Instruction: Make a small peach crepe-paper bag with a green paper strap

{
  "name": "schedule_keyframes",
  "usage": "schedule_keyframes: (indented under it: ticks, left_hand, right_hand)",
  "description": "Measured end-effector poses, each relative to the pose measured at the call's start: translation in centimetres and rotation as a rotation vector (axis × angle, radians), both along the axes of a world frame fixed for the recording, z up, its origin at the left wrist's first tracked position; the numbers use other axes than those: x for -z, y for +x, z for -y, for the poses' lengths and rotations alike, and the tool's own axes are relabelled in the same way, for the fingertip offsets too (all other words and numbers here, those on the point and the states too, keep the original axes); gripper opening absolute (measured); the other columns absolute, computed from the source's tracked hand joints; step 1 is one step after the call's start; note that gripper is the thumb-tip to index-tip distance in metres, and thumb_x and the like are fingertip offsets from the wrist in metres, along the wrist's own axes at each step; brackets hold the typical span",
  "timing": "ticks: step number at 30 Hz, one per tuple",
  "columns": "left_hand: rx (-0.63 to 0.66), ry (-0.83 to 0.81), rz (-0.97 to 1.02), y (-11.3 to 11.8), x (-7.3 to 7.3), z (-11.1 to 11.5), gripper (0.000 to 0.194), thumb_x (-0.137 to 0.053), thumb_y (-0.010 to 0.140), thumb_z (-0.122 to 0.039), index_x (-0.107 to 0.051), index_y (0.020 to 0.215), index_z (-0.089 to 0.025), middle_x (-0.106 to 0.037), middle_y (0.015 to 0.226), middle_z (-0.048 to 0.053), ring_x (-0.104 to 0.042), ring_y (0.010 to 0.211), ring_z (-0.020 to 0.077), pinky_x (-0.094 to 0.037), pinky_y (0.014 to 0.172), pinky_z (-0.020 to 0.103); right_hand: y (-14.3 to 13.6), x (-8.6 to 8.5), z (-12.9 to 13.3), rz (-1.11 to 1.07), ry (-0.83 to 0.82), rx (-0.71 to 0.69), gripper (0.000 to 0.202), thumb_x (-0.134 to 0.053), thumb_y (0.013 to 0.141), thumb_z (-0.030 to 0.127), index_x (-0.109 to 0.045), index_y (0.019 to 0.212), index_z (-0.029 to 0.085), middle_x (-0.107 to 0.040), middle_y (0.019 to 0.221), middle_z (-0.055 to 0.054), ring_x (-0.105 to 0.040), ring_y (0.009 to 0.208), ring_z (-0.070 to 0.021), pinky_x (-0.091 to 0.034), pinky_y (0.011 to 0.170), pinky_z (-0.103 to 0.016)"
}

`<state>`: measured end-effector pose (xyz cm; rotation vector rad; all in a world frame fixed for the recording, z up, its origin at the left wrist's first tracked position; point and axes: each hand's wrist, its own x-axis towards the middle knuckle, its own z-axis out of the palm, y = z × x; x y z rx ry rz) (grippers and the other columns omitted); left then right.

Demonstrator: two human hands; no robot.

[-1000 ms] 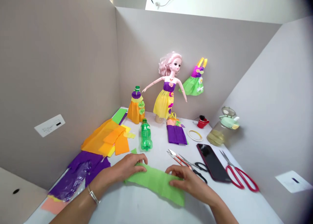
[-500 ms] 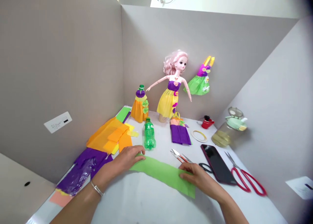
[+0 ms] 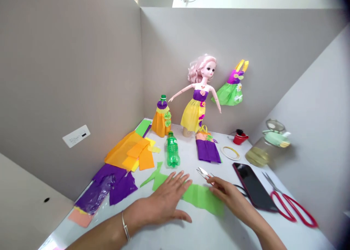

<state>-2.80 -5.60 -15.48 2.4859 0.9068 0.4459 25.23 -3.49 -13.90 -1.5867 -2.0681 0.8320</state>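
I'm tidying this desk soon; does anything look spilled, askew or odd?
No spill shows. The purple material lies rumpled, its edge uneven, unlike the flatter orange pieces. The jar's round cap stands raised, with liquid inside, so a knock might spill it.

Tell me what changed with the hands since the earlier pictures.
The left hand left the green strip's left end and now spreads across its middle. The right hand is beside the small scissors; its grip is unclear. The doll, green bottle and phone stayed put.
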Motion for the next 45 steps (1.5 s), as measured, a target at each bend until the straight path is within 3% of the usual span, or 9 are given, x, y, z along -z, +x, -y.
schedule_keyframes:
  ticks: [5, 11, 19, 24, 26, 30, 35, 38, 45]
  left_hand:
    - [0.071, -0.162, -0.075, 0.0, 1.3, 0.3, 0.097, -0.049, 0.082, -0.074, -0.014, 0.156, -0.023, -0.007, 0.163, 0.014, 0.002, 0.150, 0.0333, -0.001, 0.120, 0.057]
    - [0.077, -0.190, -0.073, -0.3, 1.1, -0.1, 0.097, -0.047, 0.081, -0.076, -0.013, 0.156, -0.025, -0.009, 0.163, 0.012, 0.003, 0.150, 0.0318, 0.000, 0.120, 0.056]
    - [0.056, -0.134, -0.025, -0.6, 0.8, -0.2, 0.094, -0.056, 0.081, -0.069, -0.017, 0.155, -0.025, -0.018, 0.162, 0.012, -0.008, 0.150, 0.0332, -0.008, 0.120, 0.054]
    - [-0.249, 0.164, 0.246, -1.6, -0.6, -1.3, 0.028, -0.052, 0.096, -0.041, -0.067, 0.110, -0.022, -0.073, 0.103, 0.005, -0.065, 0.100, 0.0189, -0.049, 0.092, 0.031]
    - [-0.400, 0.221, 0.277, -3.2, -1.3, -2.5, 0.031, -0.041, 0.101, -0.033, -0.068, 0.094, -0.020, -0.072, 0.090, 0.005, -0.064, 0.089, 0.0179, -0.050, 0.086, 0.031]
    - [-0.711, 0.297, 0.249, -7.6, -1.7, -5.5, 0.025, -0.046, 0.096, -0.030, -0.060, 0.113, -0.018, -0.066, 0.109, 0.011, -0.058, 0.109, 0.0263, -0.043, 0.099, 0.045]
    - [-0.912, 0.274, 0.121, -11.4, 0.6, -8.0, 0.057, -0.063, 0.073, -0.017, -0.050, 0.129, -0.015, -0.052, 0.138, 0.016, -0.033, 0.139, 0.0373, -0.018, 0.116, 0.057]
    - [-0.976, 0.244, 0.085, -12.4, 1.7, -8.5, 0.048, -0.062, 0.070, -0.012, -0.057, 0.118, -0.015, -0.056, 0.134, 0.015, -0.032, 0.141, 0.0363, -0.015, 0.118, 0.055]
    - [-1.120, 0.196, 0.223, -14.2, 1.3, -9.2, 0.008, -0.063, 0.085, -0.021, -0.063, 0.090, -0.015, -0.067, 0.108, 0.008, -0.059, 0.111, 0.0256, -0.041, 0.102, 0.050]
  right_hand:
    - [-1.2, 0.2, 0.4, 0.012, 0.375, 0.216, 0.030, -0.044, 0.093, 0.046, -0.058, 0.103, 0.021, -0.065, 0.099, -0.009, -0.063, 0.078, -0.0209, -0.048, 0.074, -0.033]
    - [-3.8, 0.6, 1.8, 0.262, 0.222, -0.263, 0.018, -0.043, 0.094, 0.028, -0.058, 0.085, 0.023, -0.062, 0.081, -0.003, -0.062, 0.071, -0.0186, -0.046, 0.065, -0.029]
    - [-3.3, 1.0, 1.4, 0.345, 0.271, -0.237, 0.023, -0.039, 0.096, 0.024, -0.054, 0.080, 0.022, -0.061, 0.078, -0.004, -0.061, 0.070, -0.0193, -0.045, 0.064, -0.030]
    - [-2.9, 1.8, 1.0, 0.355, 0.326, -0.220, 0.024, -0.035, 0.095, 0.019, -0.057, 0.088, 0.023, -0.064, 0.080, -0.004, -0.063, 0.070, -0.0192, -0.045, 0.062, -0.030]
    - [-2.7, 1.6, 0.8, 0.303, 0.402, -0.186, 0.025, -0.034, 0.092, 0.014, -0.057, 0.090, 0.023, -0.065, 0.081, -0.004, -0.065, 0.074, -0.0195, -0.047, 0.065, -0.030]
    - [-2.6, 0.5, 1.0, 0.209, 0.548, -0.177, 0.029, -0.031, 0.084, 0.005, -0.050, 0.071, 0.022, -0.059, 0.066, 0.000, -0.062, 0.063, -0.0154, -0.049, 0.070, -0.030]
    - [-2.8, 0.7, 1.4, 0.182, 0.586, -0.148, 0.027, -0.034, 0.079, 0.003, -0.049, 0.068, 0.022, -0.058, 0.062, 0.002, -0.060, 0.060, -0.0150, -0.047, 0.064, -0.027]
    - [-2.9, 1.3, 1.2, 0.165, 0.586, -0.147, 0.027, -0.034, 0.080, 0.004, -0.051, 0.069, 0.022, -0.060, 0.064, 0.001, -0.061, 0.062, -0.0160, -0.046, 0.064, -0.027]
    - [-3.3, 0.7, 1.5, 0.107, 0.539, -0.125, 0.026, -0.035, 0.083, 0.008, -0.054, 0.072, 0.022, -0.060, 0.067, -0.001, -0.060, 0.064, -0.0172, -0.044, 0.062, -0.028]
